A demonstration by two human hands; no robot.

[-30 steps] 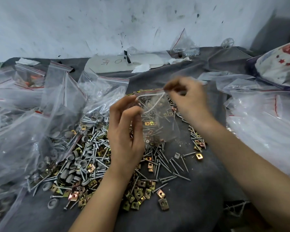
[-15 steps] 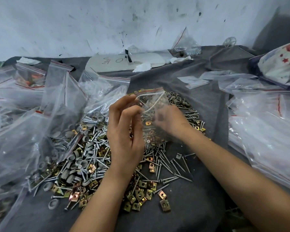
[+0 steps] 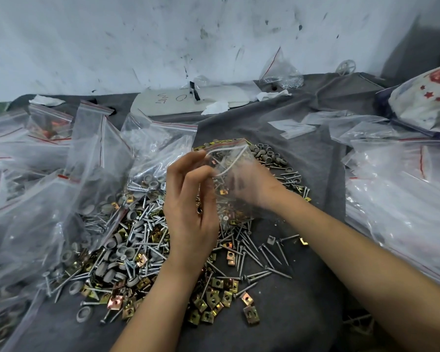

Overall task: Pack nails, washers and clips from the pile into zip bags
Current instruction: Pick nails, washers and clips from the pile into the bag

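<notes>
Nails (image 3: 259, 252), grey washers (image 3: 267, 154) and brass-coloured clips (image 3: 214, 301) are lying heaped in a pile (image 3: 142, 237) across the middle of the cloth-covered bench (image 3: 302, 321), with loose nails and clips trailing toward its near edge. Above the pile's far part the left hand (image 3: 188, 214) is holding up a small clear zip bag (image 3: 230, 158), its thumb and curled fingers pinching the bag's left side just under the red-lined mouth. The bag is carrying some nails and clips. The right hand (image 3: 252, 186) is showing blurred at the bag's right side, partly through the plastic. Whether it is gripping anything I cannot tell. Filled bags (image 3: 36, 199) are crowding the bench's left edge, more clear bags (image 3: 404, 199) are lying along its right edge, and a white board (image 3: 188, 100) is resting at the far edge.
</notes>
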